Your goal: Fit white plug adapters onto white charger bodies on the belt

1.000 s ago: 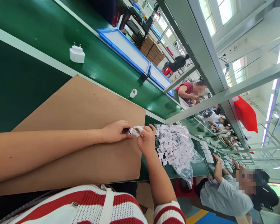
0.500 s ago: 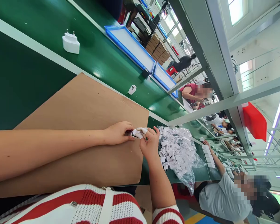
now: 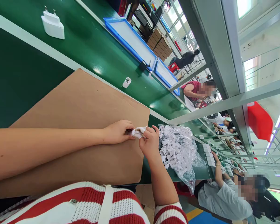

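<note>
My left hand reaches in from the left, its fingertips closed on a small white plastic charger part. My right hand pinches the same part from the other side, with soiled white coverings on some fingers. Fingers hide most of the part, so its exact shape cannot be made out. Both hands are above a brown cardboard sheet. Close beside my right hand lies a clear plastic bag with many white plastic pieces in it.
Along the green conveyor belt stand a white plug charger and a smaller white charger. Blue-rimmed trays line its far side. A metal frame rises at right. A co-worker sits by white boxes.
Both chargers on the belt have shifted up and left in view. The part between my hands has turned slightly, and its dark opening no longer shows. The co-worker's arm has moved.
</note>
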Motion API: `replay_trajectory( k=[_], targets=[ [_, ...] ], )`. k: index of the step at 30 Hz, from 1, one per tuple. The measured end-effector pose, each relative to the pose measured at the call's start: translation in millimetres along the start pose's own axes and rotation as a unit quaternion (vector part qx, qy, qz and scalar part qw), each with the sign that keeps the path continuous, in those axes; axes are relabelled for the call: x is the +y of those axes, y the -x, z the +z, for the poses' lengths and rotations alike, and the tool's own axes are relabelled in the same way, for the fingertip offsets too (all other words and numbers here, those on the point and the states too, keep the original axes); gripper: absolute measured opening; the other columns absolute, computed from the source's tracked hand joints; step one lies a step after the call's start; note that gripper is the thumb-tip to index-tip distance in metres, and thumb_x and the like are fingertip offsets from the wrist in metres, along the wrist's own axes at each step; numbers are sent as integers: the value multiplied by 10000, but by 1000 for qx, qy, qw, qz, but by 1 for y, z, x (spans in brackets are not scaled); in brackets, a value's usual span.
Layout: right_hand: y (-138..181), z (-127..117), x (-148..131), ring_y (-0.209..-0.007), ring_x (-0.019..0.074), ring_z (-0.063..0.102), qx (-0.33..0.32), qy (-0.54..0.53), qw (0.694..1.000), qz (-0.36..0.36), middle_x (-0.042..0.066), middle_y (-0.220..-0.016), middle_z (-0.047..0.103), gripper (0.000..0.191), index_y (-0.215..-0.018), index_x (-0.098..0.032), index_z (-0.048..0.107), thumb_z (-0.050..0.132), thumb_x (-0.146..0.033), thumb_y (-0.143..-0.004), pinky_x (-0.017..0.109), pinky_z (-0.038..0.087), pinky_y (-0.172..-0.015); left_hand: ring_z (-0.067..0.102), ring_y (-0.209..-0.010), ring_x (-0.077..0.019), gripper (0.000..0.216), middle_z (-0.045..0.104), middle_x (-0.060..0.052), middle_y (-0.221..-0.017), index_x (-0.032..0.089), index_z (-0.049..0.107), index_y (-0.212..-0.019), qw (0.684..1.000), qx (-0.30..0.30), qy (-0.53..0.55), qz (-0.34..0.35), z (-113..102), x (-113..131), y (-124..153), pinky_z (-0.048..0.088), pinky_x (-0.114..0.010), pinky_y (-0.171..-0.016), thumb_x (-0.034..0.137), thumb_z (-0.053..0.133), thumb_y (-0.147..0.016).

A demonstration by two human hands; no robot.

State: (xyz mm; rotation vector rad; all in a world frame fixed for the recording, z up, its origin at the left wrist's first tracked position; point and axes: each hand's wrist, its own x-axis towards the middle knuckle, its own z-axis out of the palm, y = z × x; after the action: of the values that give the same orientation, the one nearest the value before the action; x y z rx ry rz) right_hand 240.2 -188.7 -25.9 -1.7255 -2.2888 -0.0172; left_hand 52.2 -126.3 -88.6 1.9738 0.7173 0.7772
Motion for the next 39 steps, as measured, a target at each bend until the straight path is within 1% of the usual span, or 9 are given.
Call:
replay_trajectory(
  k=[5,10,15,19,21,25,30,36,39],
  targets=[
    [-1,1,1,-824,180,612,2,24,1000,-8,-30,-778,621,228,-702,-244,593,569,-19,-729,442,228,-1230,571,-775,-229,363,595,-72,-817,180,621,-755,1000,11,5,-4,1,1,-1,429,-336,-701,519,634,-886],
    [5,11,-2,-858,176,644,24,12,998,51,-31,-802,665,207,-711,-248,621,608,-42,-726,410,268,-1220,581,-770,-233,367,610,-71,-802,186,639,-759,1000,16,-24,3,2,0,0,438,-339,-699,534,624,-874],
    [12,27,-3,-948,178,690,75,-51,991,96,-19,-917,757,176,-997,-269,734,677,-180,-857,408,241,-1255,621,-888,-268,439,677,-84,-900,190,698,-959,999,29,-45,10,9,0,-1,479,-356,-783,610,610,-864],
    [23,28,16,-1056,221,673,163,-99,972,138,37,-1067,777,322,-1215,-258,699,709,-320,-899,428,363,-1166,614,-854,-259,434,679,-86,-945,182,694,-1050,998,7,-65,10,7,3,-6,481,-358,-765,565,606,-865],
    [30,27,33,-1067,271,652,220,-67,953,197,104,-1093,761,306,-1212,-221,698,673,-327,-927,474,401,-1090,615,-871,-247,387,683,-84,-987,173,694,-1030,996,16,-85,-16,-5,2,-14,481,-343,-772,520,615,-876],
    [38,35,66,-1068,373,607,249,56,912,322,211,-1062,718,162,-992,-179,721,655,-271,-876,581,382,-1009,568,-1008,-250,375,658,-117,-1153,107,665,-1157,972,132,-174,-87,-50,-9,-41,437,-337,-873,387,604,-915],
    [33,47,81,-999,349,614,261,103,895,346,171,-980,726,249,-914,-204,708,524,-87,-793,564,381,-964,490,-1008,-215,337,640,-93,-1104,80,614,-1141,938,209,-245,-131,-101,-17,-78,377,-310,-898,364,544,-975],
    [31,32,69,-1131,374,629,174,83,905,378,208,-1161,745,261,-1073,-168,733,610,-118,-847,580,386,-1036,506,-1017,-268,259,553,-19,-773,148,545,-888,914,191,-326,-151,-121,4,-93,373,-359,-905,399,609,-900],
    [29,22,60,-1189,358,631,135,61,899,411,173,-1210,755,273,-1133,-179,731,641,-140,-878,583,373,-1091,572,-1030,-320,286,606,-38,-853,141,594,-953,906,152,-351,-180,-123,28,-97,465,-447,-910,421,647,-921]
  ],
)
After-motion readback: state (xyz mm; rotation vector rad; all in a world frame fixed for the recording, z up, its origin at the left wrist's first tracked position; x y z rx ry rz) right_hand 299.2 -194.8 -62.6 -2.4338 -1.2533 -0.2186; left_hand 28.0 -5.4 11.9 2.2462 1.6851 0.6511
